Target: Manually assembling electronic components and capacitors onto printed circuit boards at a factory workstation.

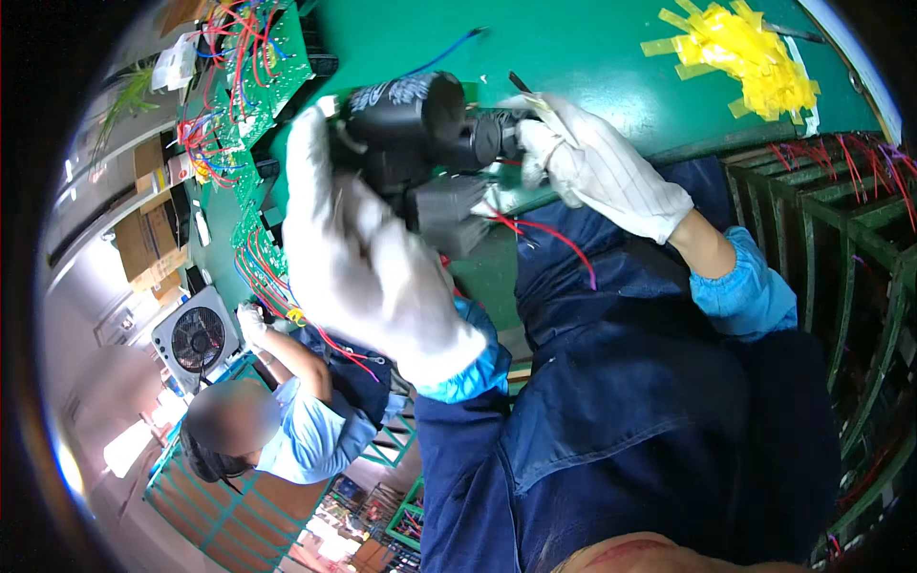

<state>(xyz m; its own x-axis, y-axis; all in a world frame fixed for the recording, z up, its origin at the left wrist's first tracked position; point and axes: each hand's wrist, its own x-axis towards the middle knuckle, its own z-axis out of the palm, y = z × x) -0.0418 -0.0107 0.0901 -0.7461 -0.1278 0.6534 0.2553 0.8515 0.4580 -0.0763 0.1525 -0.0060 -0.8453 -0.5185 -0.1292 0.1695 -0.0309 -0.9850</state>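
Note:
My left hand [373,258], in a white glove and smeared by motion, is closed round the side of a circuit assembly. That assembly carries a large black cylindrical capacitor [396,110], a smaller black cylinder [492,138] and a dark grey finned block [449,212]. Red wires [549,234] trail from its near side. My right hand [597,162], also gloved, is closed at the small cylinder's end, with a thin dark-tipped stick [521,84] jutting from its fingers. The stick's exact kind is hard to make out. Glove and blur hide the assembly's underside.
Beneath the assembly lies a green bench top [564,48]. Green circuit boards [263,124] with red wires line its left side. Yellow tape strips [731,57] are bunched at the far right. A green metal rack [821,205] stands right. At left sit a co-worker [315,425] and a fan [198,334].

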